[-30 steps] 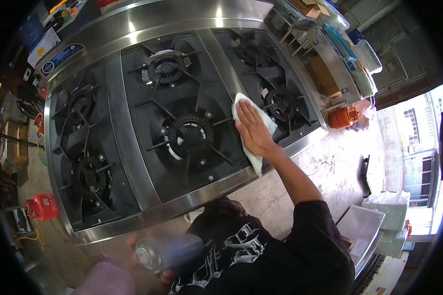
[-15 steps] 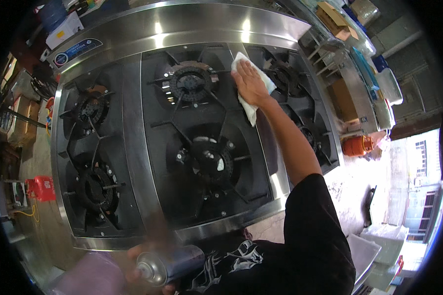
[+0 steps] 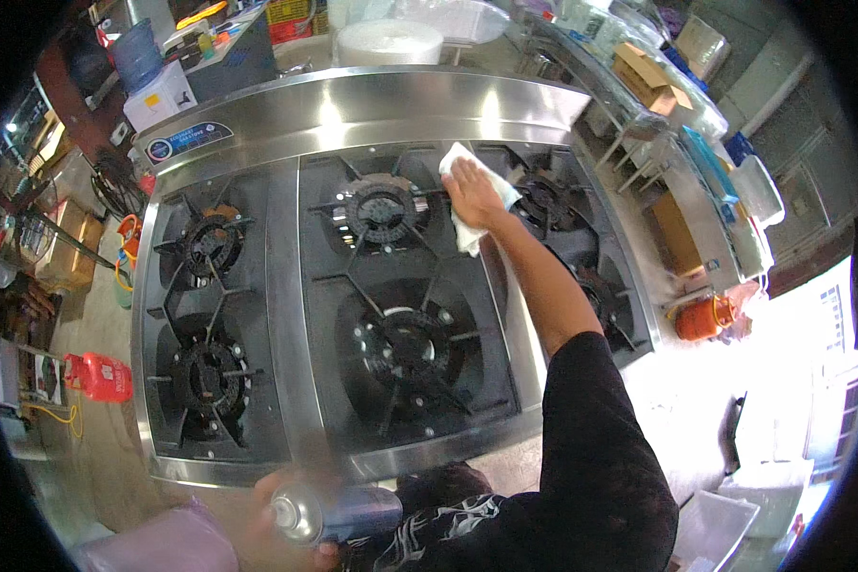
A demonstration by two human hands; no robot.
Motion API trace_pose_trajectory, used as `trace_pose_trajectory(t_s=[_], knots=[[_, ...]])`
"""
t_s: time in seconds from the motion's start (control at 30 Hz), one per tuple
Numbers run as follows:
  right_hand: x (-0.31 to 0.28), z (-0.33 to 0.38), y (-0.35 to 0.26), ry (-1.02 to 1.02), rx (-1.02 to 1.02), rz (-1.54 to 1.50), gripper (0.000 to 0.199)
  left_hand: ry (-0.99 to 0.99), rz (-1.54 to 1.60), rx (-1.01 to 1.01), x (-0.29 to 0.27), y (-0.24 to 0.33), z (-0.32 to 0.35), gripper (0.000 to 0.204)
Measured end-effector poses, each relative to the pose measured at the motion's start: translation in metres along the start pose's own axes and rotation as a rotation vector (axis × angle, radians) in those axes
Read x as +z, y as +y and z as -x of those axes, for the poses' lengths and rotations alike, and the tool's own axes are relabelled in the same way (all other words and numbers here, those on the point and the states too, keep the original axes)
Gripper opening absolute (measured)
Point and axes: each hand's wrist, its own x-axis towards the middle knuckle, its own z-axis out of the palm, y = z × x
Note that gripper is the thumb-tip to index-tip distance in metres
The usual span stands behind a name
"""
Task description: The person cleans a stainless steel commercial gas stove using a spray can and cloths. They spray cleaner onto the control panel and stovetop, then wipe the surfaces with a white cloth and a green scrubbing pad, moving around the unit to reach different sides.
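Note:
A wide steel gas stove [image 3: 291, 362] with several black burners and grates fills the middle of the view. My right hand [image 3: 474, 195] lies flat, fingers together, on a folded white cloth [image 3: 469, 238]. It presses the cloth on the steel strip between the middle and right burner sections, near the back panel. At the stove's front edge, close to my body, my left hand [image 3: 265, 520] is wrapped round a silver-blue spray can [image 3: 357, 515]. That hand is partly blurred, and the can lies tilted with its top toward the left.
A red gas cylinder [image 3: 100, 377] stands on the floor at left, an orange one [image 3: 702, 317] at right. Behind the back panel [image 3: 372, 105] is a large white roll [image 3: 389, 43]. Opened cardboard boxes [image 3: 646, 78] sit on a table at far right.
The view has shifted, so the stove sits lower and more of the room behind shows. My right hand and the cloth stay at the back of the steel strip; my left hand still holds the can.

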Motion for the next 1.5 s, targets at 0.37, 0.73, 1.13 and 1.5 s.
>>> trace_pose_trajectory(t_s=[0.37, 0.73, 1.13, 1.5], knots=[[-0.022, 0.322, -0.059, 0.084, -0.03, -0.254, 0.065, -0.118, 0.023, 0.092, -0.01, 0.037, 0.049, 0.075], [-0.017, 0.246, -0.05, 0.019, 0.012, -0.308, 0.068, -0.173, -0.093, 0.076, -0.036, 0.003, 0.028, 0.079], [0.002, -0.058, 0.013, 0.031, -0.012, -0.262, 0.075, -0.185, -0.109, -0.037, 0.016, -0.019, -0.033, 0.078], [0.024, -0.078, 0.037, 0.137, -0.112, 0.09, 0.06, -0.001, -0.231, 0.045, -0.003, 0.006, -0.016, 0.078]])
